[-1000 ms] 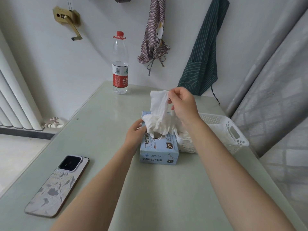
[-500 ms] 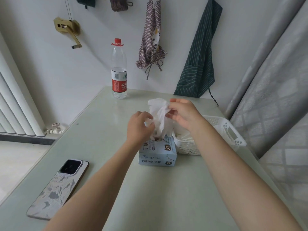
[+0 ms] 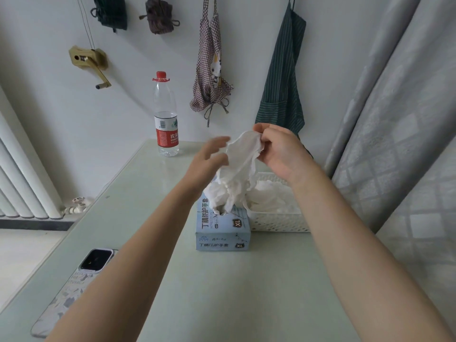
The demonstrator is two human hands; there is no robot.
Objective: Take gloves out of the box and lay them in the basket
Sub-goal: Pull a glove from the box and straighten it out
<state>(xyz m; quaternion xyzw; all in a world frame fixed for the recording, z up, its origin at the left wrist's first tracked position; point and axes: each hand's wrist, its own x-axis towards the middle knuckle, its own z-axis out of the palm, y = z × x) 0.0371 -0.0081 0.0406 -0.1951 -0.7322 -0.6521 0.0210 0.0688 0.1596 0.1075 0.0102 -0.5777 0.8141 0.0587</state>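
Observation:
A light blue glove box (image 3: 223, 230) stands mid-table with white gloves bunched out of its top slot. My right hand (image 3: 281, 151) pinches the cuff of a white glove (image 3: 240, 159) and holds it up above the box, its lower end still at the bunch by the slot. My left hand (image 3: 207, 161) is raised beside the glove, blurred, with fingers spread and touching its left edge. A white perforated basket (image 3: 276, 222) sits right of the box with several white gloves inside.
A phone (image 3: 74, 290) lies on the table at the near left. A water bottle (image 3: 165, 119) stands at the far table edge by the wall. Aprons hang on the wall behind. A grey curtain (image 3: 399, 134) borders the table's right side, a radiator the left.
My right hand has lifted the glove higher out of the box. My left hand has left the box and risen beside the glove. The camera has tilted up.

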